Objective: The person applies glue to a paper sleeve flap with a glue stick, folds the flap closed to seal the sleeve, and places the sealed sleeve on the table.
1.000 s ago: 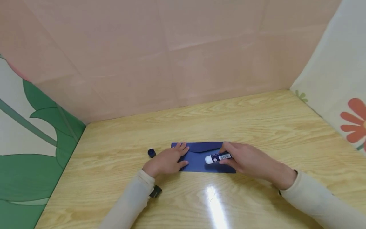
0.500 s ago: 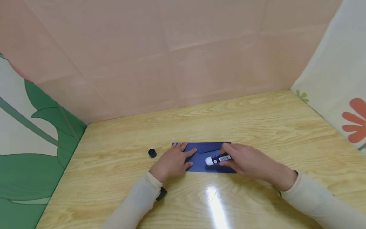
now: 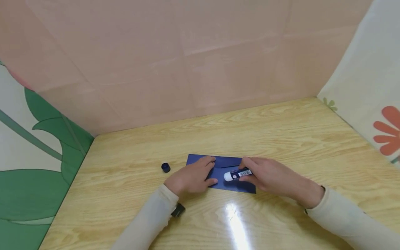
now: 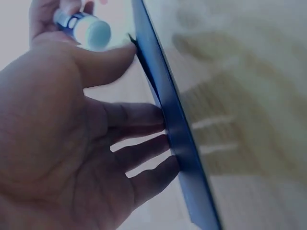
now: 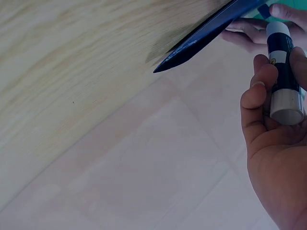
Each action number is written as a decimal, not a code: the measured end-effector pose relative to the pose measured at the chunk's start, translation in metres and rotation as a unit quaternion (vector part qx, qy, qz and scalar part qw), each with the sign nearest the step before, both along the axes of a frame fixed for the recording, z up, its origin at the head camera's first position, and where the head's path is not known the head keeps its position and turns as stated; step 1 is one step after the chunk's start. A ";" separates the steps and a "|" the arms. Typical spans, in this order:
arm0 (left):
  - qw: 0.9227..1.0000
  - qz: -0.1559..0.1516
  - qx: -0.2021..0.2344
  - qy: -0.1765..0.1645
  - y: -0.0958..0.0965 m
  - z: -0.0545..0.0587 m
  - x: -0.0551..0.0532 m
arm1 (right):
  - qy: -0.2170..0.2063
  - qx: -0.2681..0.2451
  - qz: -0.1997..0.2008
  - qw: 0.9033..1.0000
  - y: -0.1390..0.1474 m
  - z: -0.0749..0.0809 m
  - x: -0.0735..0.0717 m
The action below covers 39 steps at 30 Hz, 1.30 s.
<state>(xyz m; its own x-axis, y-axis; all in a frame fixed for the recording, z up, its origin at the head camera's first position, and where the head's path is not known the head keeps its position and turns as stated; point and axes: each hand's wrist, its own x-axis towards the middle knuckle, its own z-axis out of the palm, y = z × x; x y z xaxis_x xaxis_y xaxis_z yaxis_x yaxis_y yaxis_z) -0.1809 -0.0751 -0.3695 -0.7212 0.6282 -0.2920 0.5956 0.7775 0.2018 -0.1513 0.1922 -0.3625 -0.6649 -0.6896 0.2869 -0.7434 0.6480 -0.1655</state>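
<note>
A dark blue envelope point(image 3: 221, 172) lies on the table with its flap edge on the far side. My left hand point(image 3: 192, 175) rests on it left of centre, fingers and thumb fairly straight. In the left wrist view the fingertips point(image 4: 170, 163) touch the envelope's face. My right hand point(image 3: 270, 173) grips a glue stick point(image 3: 237, 174) with a white end and a dark labelled barrel, held over the envelope's right part. The right wrist view shows thumb and fingers curled round the glue stick point(image 5: 283, 79). To the left of the envelope stands a small dark blue cap point(image 3: 165, 167).
The wood-grain table point(image 3: 131, 152) meets a pink backdrop point(image 3: 187, 69) at its far edge. Printed cloths, one with green leaves point(image 3: 28, 194) and one with an orange flower point(image 3: 387, 132), border the sides. A black block point(image 3: 179, 210) sits at the left cuff.
My left hand has slid rightward over the envelope, its fingers now closer together. The envelope has turned slightly, its right end nearer me. The right hand and glue stick have stayed in place.
</note>
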 end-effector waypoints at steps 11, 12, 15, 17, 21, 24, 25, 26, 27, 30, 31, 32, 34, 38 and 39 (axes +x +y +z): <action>1.000 0.001 -0.022 -0.001 0.008 0.004 0.000 | 0.016 -0.007 0.009 1.000 0.003 -0.002 -0.002; 1.000 -0.001 -0.027 -0.002 0.009 0.005 0.001 | 0.019 -0.009 0.010 1.000 0.003 -0.002 -0.002; 0.999 -0.005 -0.042 -0.001 0.008 0.005 0.006 | 0.028 -0.016 0.016 0.999 0.003 -0.002 -0.002; 0.999 -0.007 -0.048 0.002 0.007 0.006 0.008 | 0.033 -0.020 0.016 0.999 0.002 -0.003 -0.002; 0.999 -0.003 -0.046 0.010 0.007 0.005 0.011 | 0.036 -0.023 0.016 0.999 0.003 -0.003 -0.002; 0.999 0.007 -0.049 0.018 0.010 0.002 0.013 | 0.037 -0.022 0.018 0.999 0.003 -0.002 -0.001; 0.998 0.011 -0.056 0.024 0.011 0.002 0.013 | 0.037 -0.022 0.019 0.999 0.003 -0.003 -0.001; 0.997 0.014 -0.064 0.030 0.011 0.001 0.013 | 0.036 -0.022 0.020 0.999 0.003 -0.003 -0.001; 0.997 0.016 -0.071 0.037 0.012 0.000 0.012 | 0.035 -0.021 0.020 0.999 0.003 -0.002 -0.001; 0.995 0.012 -0.084 0.055 0.010 0.000 0.009 | 0.031 -0.018 0.020 0.999 0.003 -0.003 -0.002; 0.995 0.006 -0.079 0.060 0.009 0.000 0.006 | 0.030 -0.019 0.021 0.999 0.002 -0.003 -0.002; 0.996 0.001 -0.069 0.058 0.007 0.000 0.003 | 0.027 -0.018 0.023 0.999 0.003 -0.003 -0.002; 0.998 -0.001 -0.036 0.043 0.004 0.000 -0.003 | 0.026 -0.017 0.026 0.999 0.003 -0.002 -0.002; 1.000 0.019 0.024 0.007 0.002 0.000 -0.013 | 0.036 -0.016 0.032 0.999 0.004 -0.003 -0.003; 0.999 0.026 0.032 0.002 0.003 0.000 -0.014 | 0.041 -0.016 0.031 0.999 0.004 -0.004 -0.003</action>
